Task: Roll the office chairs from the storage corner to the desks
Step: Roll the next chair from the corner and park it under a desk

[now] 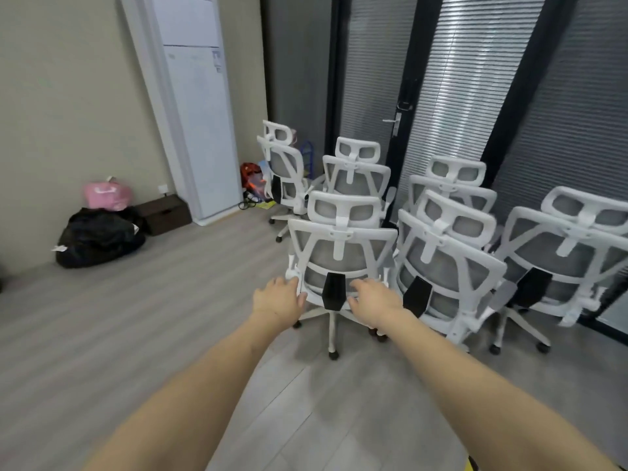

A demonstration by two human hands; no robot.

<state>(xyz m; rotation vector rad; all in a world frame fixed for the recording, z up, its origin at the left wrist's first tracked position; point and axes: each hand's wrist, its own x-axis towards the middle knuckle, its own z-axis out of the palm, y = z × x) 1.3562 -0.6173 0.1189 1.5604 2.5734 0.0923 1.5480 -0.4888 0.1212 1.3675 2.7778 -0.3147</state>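
Black bag (98, 237) on the floor by the wall, pink bag (107, 195) on top; contents not visible. Nearest white mesh chair (341, 246) directly ahead, front of the cluster. Left hand (278, 302) and right hand (375, 302) spread open at its lower backrest; contact unclear. Rightmost chair (574, 246) cut off by frame.

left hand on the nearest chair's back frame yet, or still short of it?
Touching. Head view: the left hand has its fingers overlapping the lower left edge of the nearest chair back frame, no floor visible between them. Not closed around it.
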